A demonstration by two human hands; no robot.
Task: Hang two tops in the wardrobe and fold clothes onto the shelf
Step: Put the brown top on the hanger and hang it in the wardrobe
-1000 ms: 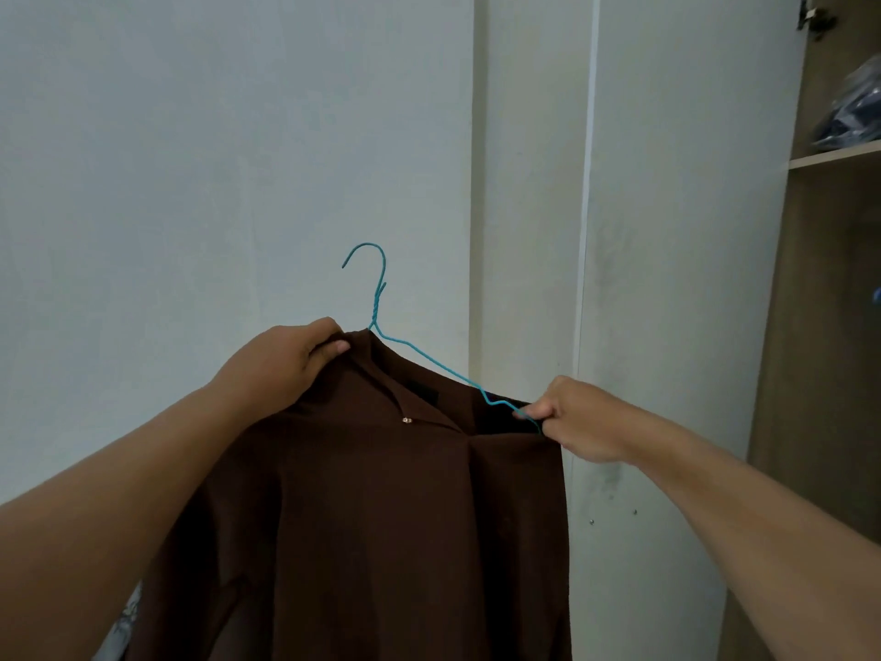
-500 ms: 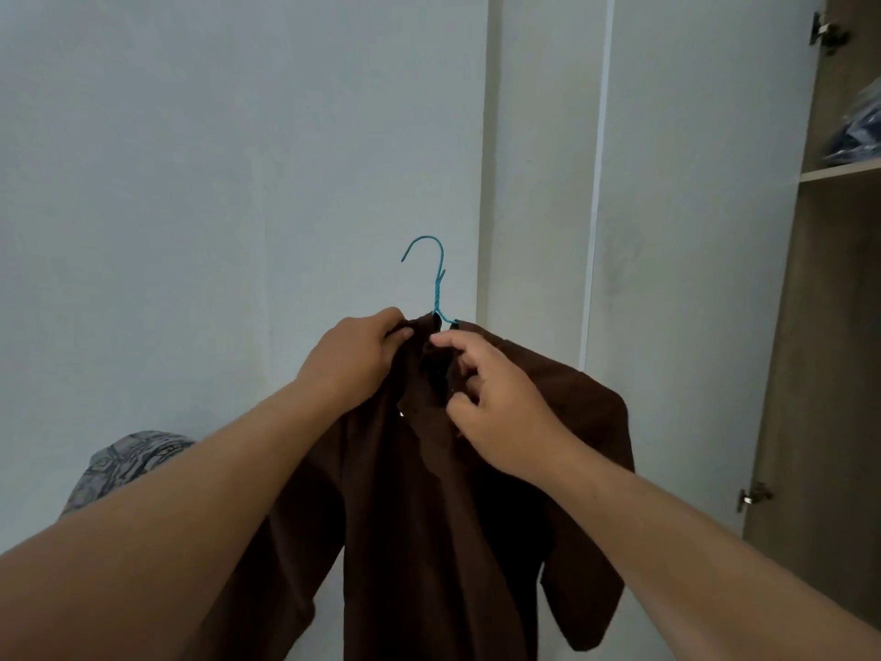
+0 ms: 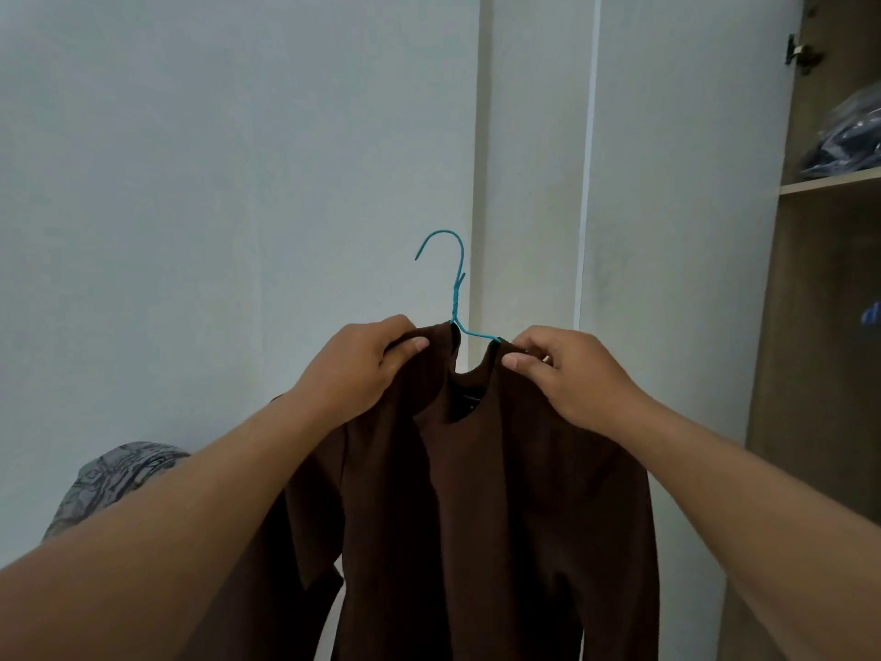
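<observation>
We note both grips now pinching the brown top (image 3: 481,493) at its shoulders — left hand (image 3: 367,374), right hand (image 3: 567,379) — teal hanger (image 3: 453,288) hook between them, top seated, ready for the wardrobe (image 3: 829,326).

a pale, plain wall (image 3: 214,159) fills the left and centre of the view, lit evenly and softly with no hard shadows. to its right a narrow white vertical strip (image 3: 481,136) runs top to bottom, then an open white wardrobe door (image 3: 681,231) with a faint smudge on it (its hinge (image 3: 798,52) shows at the upper right edge). beyond the door stands the wood-toned wardrobe interior (image 3: 820,374), dim below a light wooden shelf (image 3: 829,182). on that shelf lies a dark blue bundle in clear plastic (image 3: 846,136). low at the left, against the wall, sits a grey patterned fabric heap (image 3: 114,474).
</observation>
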